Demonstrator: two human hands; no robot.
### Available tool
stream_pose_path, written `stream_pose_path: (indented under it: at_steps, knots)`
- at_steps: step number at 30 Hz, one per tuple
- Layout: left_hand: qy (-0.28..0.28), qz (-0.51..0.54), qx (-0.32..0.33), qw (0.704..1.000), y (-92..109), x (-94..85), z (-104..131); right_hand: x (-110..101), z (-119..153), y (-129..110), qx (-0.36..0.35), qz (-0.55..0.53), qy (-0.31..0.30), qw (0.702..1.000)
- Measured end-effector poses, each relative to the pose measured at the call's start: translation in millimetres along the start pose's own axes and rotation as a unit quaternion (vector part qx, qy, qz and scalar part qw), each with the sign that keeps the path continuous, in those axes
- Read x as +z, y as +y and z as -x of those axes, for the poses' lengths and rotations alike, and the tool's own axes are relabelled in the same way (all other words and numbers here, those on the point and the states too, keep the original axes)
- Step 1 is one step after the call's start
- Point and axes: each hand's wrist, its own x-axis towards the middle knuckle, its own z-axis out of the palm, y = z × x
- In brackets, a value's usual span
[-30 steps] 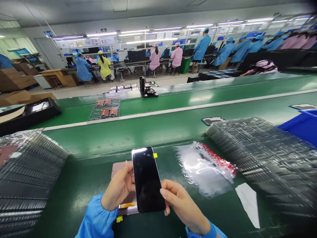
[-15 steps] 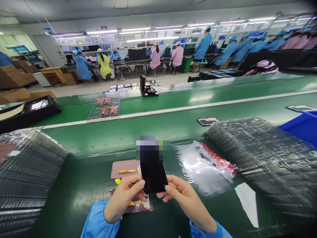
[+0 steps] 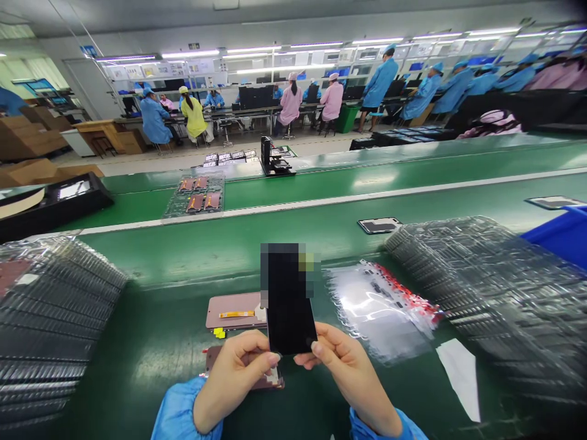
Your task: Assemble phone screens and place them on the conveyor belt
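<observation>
A black phone screen (image 3: pixel 290 318) is held up between my two hands, tilted with its dark glossy face toward me; its upper part is blurred by blocks. My left hand (image 3: pixel 241 370) pinches its lower left edge, thumb in front. On its lower right corner, my right hand (image 3: pixel 342 360) closes with thumb and fingers. Behind my left hand lie two pinkish-brown screen panels: the upper panel (image 3: pixel 217 311) has an orange flex cable (image 3: pixel 236 315) and a yellow tab (image 3: pixel 219 333), while the lower panel (image 3: pixel 213 354) is partly covered by that hand.
Stacked clear trays stand left (image 3: pixel 59 324) and right (image 3: pixel 477 275). Clear film sheets with red tabs (image 3: pixel 376 311) and white paper (image 3: pixel 461 376) lie at right. A phone part (image 3: pixel 380 225) rests on the green belt (image 3: pixel 293 229). Co-workers (image 3: pixel 290 104) sit at far benches.
The phone screen and both hands have shifted slightly to the right. More of the upper brown panel and its yellow tab shows beside my left hand.
</observation>
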Motion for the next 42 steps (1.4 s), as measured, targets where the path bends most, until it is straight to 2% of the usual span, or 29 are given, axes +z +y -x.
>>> stream_pose_path:
  at_steps: [3, 8, 15, 25, 35, 42]
  knots:
    - [-0.009, 0.000, -0.002, 1.000, 7, 1.2, 3, -1, 2, 2, -0.001, -0.005, -0.010, 1.000]
    - [-0.050, 0.110, -0.056, 0.991, 11, -0.7, 6, -2, 5, 4, -0.002, -0.041, -0.029, 0.999]
    - [-0.007, 0.215, -0.071, 0.974, 13, 5.0, 1, 1, 9, 5, 0.001, -0.027, -0.027, 0.999]
    - [0.042, 0.184, -0.069, 0.980, 11, 14.0, 7, 1, 14, 4, 0.016, -0.001, -0.024, 1.000]
    - [0.027, 0.177, -0.065, 0.982, 11, 15.2, 9, 8, 17, -3, 0.036, -0.035, -0.005, 0.999]
    - [0.028, 0.180, -0.060, 0.982, 9, 14.9, 8, 4, 16, 0, 0.030, -0.030, -0.027, 0.999]
